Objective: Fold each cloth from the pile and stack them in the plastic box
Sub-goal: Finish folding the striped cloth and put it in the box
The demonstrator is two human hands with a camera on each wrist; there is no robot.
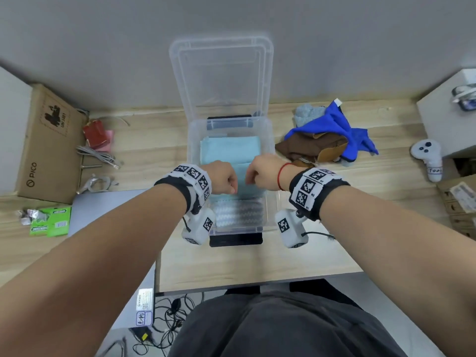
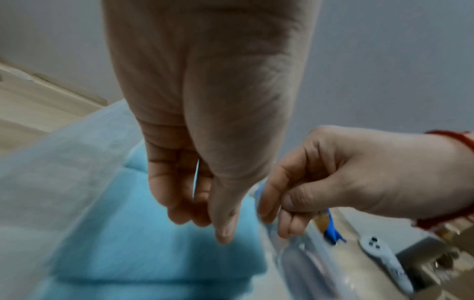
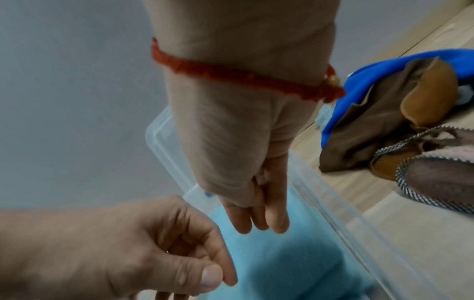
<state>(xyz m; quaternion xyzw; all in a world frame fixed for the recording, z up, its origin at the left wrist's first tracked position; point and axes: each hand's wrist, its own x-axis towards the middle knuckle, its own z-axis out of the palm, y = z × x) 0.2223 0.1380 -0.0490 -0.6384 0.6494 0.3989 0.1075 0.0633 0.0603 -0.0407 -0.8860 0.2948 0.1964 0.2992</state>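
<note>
Your left hand & right hand hover side by side over the plastic box, fingers loosely curled, holding nothing. Folded light-blue cloth lies inside; cloth pile sits on desk right of box.

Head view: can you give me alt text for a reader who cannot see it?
Both hands, left hand and right hand, hover empty over a clear plastic box holding a folded light blue cloth. To its right, a pile of unfolded cloths lies on the wooden table.
</note>
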